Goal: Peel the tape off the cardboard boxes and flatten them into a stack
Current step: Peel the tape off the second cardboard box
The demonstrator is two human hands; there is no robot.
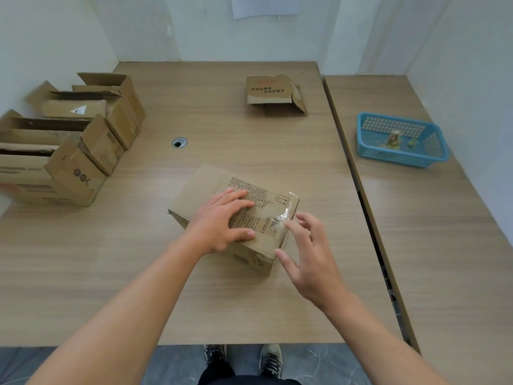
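Near the table's point(249, 140) front edge, the left hand point(222, 218) presses flat on the box point(200, 184); the right hand point(311, 259), fingers loose, touches its tape point(286, 215).

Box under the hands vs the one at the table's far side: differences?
Near box stands assembled; far box lies flattened. Near box bears clear tape; I see none on the far box. Left hand presses the near box, right hand is at its tape; far box is untouched. Both are brown printed cardboard.
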